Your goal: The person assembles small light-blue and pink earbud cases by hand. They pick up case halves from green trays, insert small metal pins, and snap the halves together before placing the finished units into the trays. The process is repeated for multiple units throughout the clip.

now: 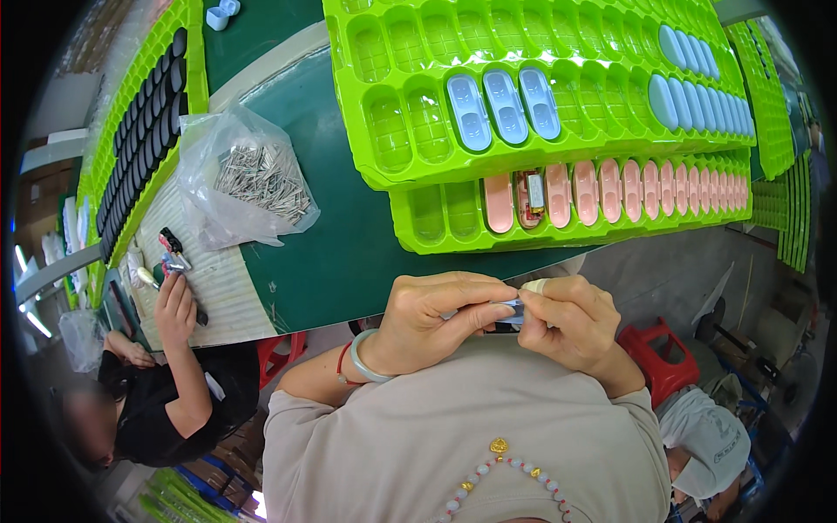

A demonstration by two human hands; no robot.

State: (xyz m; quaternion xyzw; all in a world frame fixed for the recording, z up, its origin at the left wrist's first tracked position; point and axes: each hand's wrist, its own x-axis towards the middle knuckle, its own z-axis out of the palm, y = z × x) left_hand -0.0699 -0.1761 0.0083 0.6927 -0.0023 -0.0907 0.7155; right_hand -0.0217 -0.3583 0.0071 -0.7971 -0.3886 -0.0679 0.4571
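Observation:
Close to my chest, my left hand (433,321) and my right hand (571,321) meet with fingertips pinched on a small light-blue plastic piece (516,309). My fingers cover most of it, so its full shape is hidden. A pale wrap circles one of my right fingers. Beyond my hands, a green tray (370,179) holds rows of light-blue oval shells (506,106), with several hollows bare on its left. Under it, a second green tray (410,235) carries a row of pink shells (585,193); one slot there shows a small electronic assembly (531,199).
A clear plastic bag (199,170) of thin metal pins (261,181) lies on the green table (349,270). At left, a co-worker's hand (177,309) touches small parts beside a green tray of black shells (144,139). A red stool (658,353) stands at right.

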